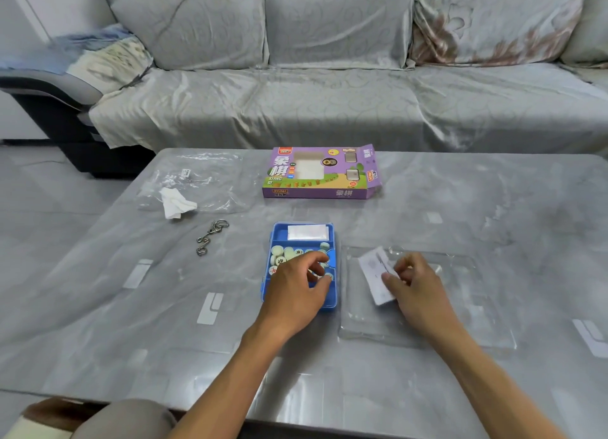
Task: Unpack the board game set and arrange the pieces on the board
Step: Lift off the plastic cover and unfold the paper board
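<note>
Blue tray [331,302]: left hand [296,290] picks pieces [285,253].

Single head view looks forward and down, close over the table [460,389], facing the sofa [329,109]

- We see a glossy grey worktop [460,208], marble-like.
- We see a blue plastic tray [279,233] and clear plastic lid [460,307].
- We note a printed cardboard box [320,193].
- We see a metal clip [212,236] and satiny sofa cover [296,109].
</note>
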Motion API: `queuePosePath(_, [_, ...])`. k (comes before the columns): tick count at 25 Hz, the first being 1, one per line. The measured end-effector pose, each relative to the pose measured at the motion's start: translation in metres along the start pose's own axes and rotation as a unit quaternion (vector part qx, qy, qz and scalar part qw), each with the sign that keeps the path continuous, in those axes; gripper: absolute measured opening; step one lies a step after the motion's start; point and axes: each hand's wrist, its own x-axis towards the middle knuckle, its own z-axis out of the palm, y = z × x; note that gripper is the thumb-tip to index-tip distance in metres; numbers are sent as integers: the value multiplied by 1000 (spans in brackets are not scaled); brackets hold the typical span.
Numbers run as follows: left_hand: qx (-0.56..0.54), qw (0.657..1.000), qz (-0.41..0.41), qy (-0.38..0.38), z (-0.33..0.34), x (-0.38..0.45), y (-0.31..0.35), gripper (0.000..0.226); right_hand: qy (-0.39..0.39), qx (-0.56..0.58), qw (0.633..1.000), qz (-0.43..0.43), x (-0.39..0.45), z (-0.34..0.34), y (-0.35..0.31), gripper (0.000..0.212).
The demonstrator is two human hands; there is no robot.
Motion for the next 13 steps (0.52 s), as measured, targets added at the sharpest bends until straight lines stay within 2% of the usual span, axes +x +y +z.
queuePosePath(3, [-151, 982, -46, -99, -2, -1, 12, 20, -56, 243, 968, 19, -23, 10, -31, 11])
queuePosePath(5, [-215, 971, -66, -82, -3, -2, 17, 11, -79, 278, 957, 18, -35, 20, -37, 14])
queuePosePath(8, [-205, 972, -111, 14, -25, 7, 10, 14, -62, 183, 981, -13, -35, 31, -30, 13])
queuePosePath(10, [-199, 966, -120, 112, -63, 20, -10, 18, -52, 36, 995, -73, -32, 34, -24, 14])
queuePosePath(12, [-146, 958, -139, 202, -110, 37, -46, 19, -44, -105, 983, -147, -33, 37, -18, 16])
queuePosePath(13, [-100, 954, -163, 231, -133, 44, -71, 17, -45, -134, 974, -174, -34, 40, -16, 17])
